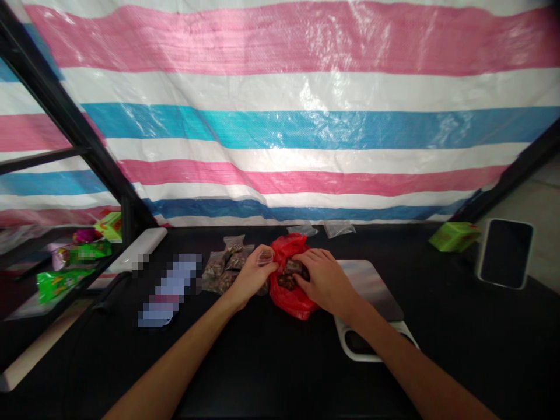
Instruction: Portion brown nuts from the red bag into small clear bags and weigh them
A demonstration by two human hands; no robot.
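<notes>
Bright, flat light washed the scene, white glare streaked the plastic tarp [306, 140], the frame's edges bowed with wide-lens distortion, and a pixelated patch [168, 290] blurred the tabletop

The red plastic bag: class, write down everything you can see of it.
The red plastic bag is thin, glossy and crumpled, its open top showing dark brown pieces inside. It lies on the black table, next to a flat scale. The right hand rests over its opening, and the left hand is at its edge.
</notes>
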